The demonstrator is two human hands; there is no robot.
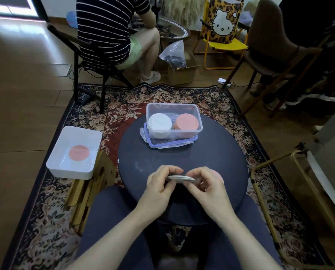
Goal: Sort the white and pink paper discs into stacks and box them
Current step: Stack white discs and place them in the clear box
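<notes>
Bare round table (217,162) lies open between hands (184,184) and clear box (198,121).

The floor (22,78) is brown wood, and bright light shines on it at the far left. A flowery rug (51,207) lies under a round dark table (182,156). A yellow cat chair (222,34) stands beside a brown chair (269,41).

Floral rug (211,98), cardboard box (180,72), yellow chair (221,43)
</notes>
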